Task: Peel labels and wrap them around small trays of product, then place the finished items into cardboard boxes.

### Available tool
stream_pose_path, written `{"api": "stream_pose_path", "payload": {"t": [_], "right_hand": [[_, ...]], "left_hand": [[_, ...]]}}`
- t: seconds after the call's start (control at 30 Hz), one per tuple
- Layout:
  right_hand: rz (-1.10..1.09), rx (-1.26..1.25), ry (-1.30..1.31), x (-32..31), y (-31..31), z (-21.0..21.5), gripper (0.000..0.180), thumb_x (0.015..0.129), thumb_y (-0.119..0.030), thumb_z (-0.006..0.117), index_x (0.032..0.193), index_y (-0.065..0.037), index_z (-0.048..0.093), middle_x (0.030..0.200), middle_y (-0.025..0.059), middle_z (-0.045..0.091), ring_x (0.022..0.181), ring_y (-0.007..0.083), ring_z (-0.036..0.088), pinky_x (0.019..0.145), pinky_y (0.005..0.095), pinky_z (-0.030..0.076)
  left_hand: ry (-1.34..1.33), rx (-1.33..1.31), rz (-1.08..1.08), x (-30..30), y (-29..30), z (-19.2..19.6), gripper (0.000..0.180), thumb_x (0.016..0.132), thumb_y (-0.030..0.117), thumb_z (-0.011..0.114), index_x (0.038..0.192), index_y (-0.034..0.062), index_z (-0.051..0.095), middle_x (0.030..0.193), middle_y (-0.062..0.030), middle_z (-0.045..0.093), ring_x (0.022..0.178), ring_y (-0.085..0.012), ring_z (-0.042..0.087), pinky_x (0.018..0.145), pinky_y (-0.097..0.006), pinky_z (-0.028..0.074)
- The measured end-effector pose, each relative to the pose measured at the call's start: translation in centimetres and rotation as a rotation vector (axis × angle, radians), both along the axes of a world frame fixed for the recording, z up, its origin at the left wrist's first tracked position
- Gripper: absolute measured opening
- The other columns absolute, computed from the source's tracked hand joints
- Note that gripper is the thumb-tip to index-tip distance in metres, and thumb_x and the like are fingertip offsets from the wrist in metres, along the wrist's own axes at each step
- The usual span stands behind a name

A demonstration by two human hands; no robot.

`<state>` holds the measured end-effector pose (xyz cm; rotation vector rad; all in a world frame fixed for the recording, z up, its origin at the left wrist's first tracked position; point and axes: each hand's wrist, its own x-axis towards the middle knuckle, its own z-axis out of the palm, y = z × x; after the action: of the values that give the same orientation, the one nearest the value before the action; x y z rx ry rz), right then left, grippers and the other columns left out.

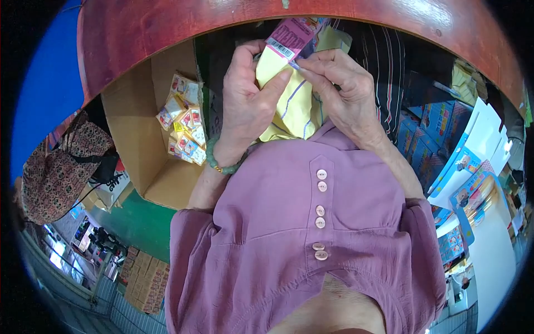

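Over my lap I have a small pink and purple printed box (292, 36) with a barcode label on its side. My left hand (247, 103) is closed on its left side, the thumb pressed near the lower end. At that same end, my right hand (347, 92) pinches a bluish edge, perhaps a flap, between thumb and forefinger. The far part of the box runs under the red table edge. Beneath both hands lies a pale yellow cloth (297, 108) with dark blue lines. A green bead bracelet (222, 160) circles my left wrist.
On the left stands an open cardboard carton (150, 139) holding several small clear packs of picture pieces (186, 119). A glossy red table edge (183, 30) curves across the top. Blue printed boxes (431, 133) and flat printed card sheets (473, 161) are stacked at the right.
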<state>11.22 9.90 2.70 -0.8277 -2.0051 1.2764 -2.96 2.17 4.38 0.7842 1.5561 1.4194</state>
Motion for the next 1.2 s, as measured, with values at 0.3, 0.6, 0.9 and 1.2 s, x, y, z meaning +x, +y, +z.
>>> {"api": "stream_pose_path", "payload": {"t": [0.3,0.6,0.9,1.2], "right_hand": [[-0.087,0.196,0.009,-0.1,-0.1,-0.6,0.012,0.079,0.007,0.062,0.090,0.003,0.065,0.086,0.0127,0.062,0.072,0.0201,0.063,0.060,0.0250,0.050],[-0.004,0.025,0.007,0.6,0.2,-1.0,0.016,0.081,0.006,0.061,0.097,0.003,0.065,0.088,0.0102,0.063,0.066,0.0112,0.060,0.056,0.0218,0.048],[0.116,-0.135,0.080,1.3,1.5,-2.5,0.015,0.084,0.003,0.059,0.098,0.004,0.065,0.091,0.0096,0.063,0.065,0.0103,0.060,0.058,0.0200,0.049],[0.096,-0.034,-0.024,0.9,1.9,-2.5,0.007,0.085,0.001,0.058,0.090,0.003,0.063,0.085,0.0087,0.062,0.062,0.0114,0.061,0.057,0.0224,0.049]], "left_hand": [[0.164,-0.045,-0.002,0.6,0.9,-0.3,0.032,0.078,0.002,0.064,0.106,-0.0043,0.049,0.091,-0.0100,0.062,0.079,-0.0111,0.059,0.070,-0.026,0.048],[0.252,-0.090,0.018,0.5,0.9,0.0,0.031,0.076,0.004,0.064,0.103,-0.0029,0.052,0.087,-0.0089,0.061,0.076,-0.0110,0.059,0.067,-0.026,0.048],[0.247,-0.132,-0.020,0.0,1.0,-0.2,0.029,0.078,0.006,0.065,0.103,-0.0032,0.053,0.088,-0.0086,0.061,0.077,-0.0106,0.058,0.068,-0.026,0.049],[0.134,-0.137,-0.027,-0.3,1.1,-0.9,0.031,0.078,0.008,0.066,0.105,-0.0030,0.054,0.090,-0.0092,0.063,0.079,-0.0109,0.059,0.069,-0.026,0.049]]}}
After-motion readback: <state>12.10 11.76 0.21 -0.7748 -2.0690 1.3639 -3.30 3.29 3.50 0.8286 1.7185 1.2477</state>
